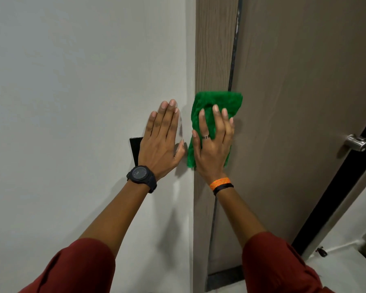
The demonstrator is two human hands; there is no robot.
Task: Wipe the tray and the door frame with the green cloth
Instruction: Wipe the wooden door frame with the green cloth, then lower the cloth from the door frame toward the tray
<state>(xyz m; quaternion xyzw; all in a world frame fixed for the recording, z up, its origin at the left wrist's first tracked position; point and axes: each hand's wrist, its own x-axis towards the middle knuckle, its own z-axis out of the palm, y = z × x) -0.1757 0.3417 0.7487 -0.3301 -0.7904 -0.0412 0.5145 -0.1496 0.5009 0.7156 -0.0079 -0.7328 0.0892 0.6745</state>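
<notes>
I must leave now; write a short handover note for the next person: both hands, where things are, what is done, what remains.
Right hand: flat, pressing the fuzzy green cloth on the brown wood-grain door frame.
Left hand: open, empty, flat on the white wall beside the frame.
Tray: not in view; cannot tell if wiped.
Done: frame wiping is under way at mid height.
Left: the rest of the frame above and below; check the tray.

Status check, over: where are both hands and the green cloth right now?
Right hand flat, pressing green cloth on door frame. Left hand open, braced on wall. Nothing blocking the frame. Tray not in view.
</notes>
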